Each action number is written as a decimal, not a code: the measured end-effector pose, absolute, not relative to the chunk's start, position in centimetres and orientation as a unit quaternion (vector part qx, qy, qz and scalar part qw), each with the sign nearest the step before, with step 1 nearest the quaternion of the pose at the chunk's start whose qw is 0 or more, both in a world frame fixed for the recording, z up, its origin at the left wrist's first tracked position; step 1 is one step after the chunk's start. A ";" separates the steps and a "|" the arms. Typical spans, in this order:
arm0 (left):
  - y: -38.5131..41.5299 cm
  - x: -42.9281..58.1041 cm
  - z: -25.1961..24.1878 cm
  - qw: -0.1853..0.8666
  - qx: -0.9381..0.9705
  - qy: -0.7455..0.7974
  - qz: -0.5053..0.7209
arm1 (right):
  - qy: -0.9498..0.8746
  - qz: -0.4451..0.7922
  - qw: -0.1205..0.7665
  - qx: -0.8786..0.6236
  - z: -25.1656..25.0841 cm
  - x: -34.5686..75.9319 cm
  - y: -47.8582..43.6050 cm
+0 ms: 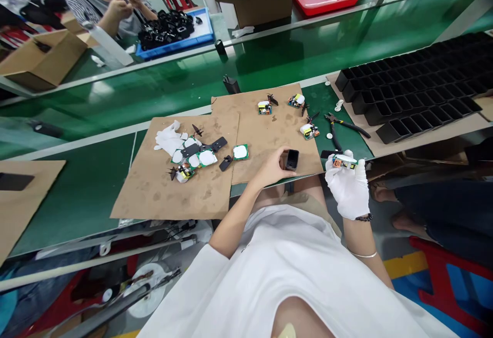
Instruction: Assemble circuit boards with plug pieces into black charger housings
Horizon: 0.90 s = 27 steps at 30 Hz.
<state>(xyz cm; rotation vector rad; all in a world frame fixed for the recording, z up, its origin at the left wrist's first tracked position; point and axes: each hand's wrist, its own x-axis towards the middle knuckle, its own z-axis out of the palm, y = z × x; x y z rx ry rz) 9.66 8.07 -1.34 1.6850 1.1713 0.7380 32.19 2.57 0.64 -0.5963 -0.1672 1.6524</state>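
Observation:
At the cardboard's front edge my bare left hand (272,167) has its thumb and fingers around a small black open housing (292,160). My right hand (348,186), in a white glove, holds a small circuit board (344,162) with a white disc by its fingertips. Left of my left hand lies a green board with a white pad (241,152), beside a black plug piece (226,163). Further left is a pile of boards (208,158) and a crumpled white glove (168,138). Three boards with yellow parts, one of them at the middle back (265,107), lie beyond my hands.
Black-handled pliers (334,132) lie by the right glove. Rows of black housings (398,130) stand on cardboard at right. Behind the divider are a blue tray (210,34), a red tray (327,6) and a person's hands (119,8). A black adapter (231,85) stands at the back.

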 end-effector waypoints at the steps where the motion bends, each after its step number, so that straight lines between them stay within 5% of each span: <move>1: 7.9 9.9 -1.2 0.423 0.699 0.489 0.306 | -0.072 0.720 0.636 -0.268 0.5 32.3 2.5; 6: 6.7 11.2 -0.6 0.264 0.716 0.588 0.267 | -0.047 0.692 0.649 -0.313 -0.5 32.8 2.4; 15: 6.1 13.5 -0.8 0.175 0.606 0.742 0.226 | -0.046 0.650 0.674 -0.348 -1.2 33.4 1.6; 27: 5.8 9.6 -2.3 0.358 0.671 0.555 0.336 | -0.068 0.642 0.664 -0.377 -1.3 34.4 1.1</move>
